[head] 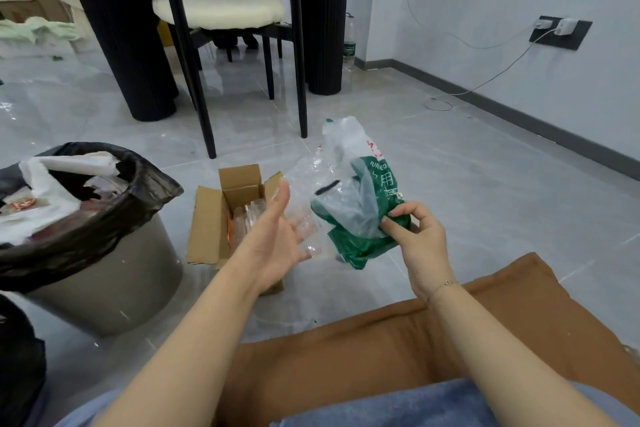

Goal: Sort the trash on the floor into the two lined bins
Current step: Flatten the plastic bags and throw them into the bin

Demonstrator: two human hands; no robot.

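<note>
The green-and-clear plastic wrapper (349, 204) is hanging in the air above the grey floor (485, 184), just in front of the person's knees, and the right hand (420, 246) is pinching its lower green edge between thumb and curled fingers. The left hand (277, 236) is spreading wide, palm turned toward the wrapper, fingers straight and gripping nothing; whether its fingertips are touching the clear film I cannot tell. Just beyond that hand an open cardboard box (211, 215) is sitting on the floor with clear packaging inside it. To the left the grey bin (104, 288), lined with a black bag, is standing already heaped with white foam and paper, and a second black liner (19, 367) is showing at the lower left edge. To do this step well, I judge the open hand should be gathering the loose film into a compact bundle before the pinch is released, so nothing is trailing or catching on the box, and the wrapper should be going to whichever bin is taking plastics
</note>
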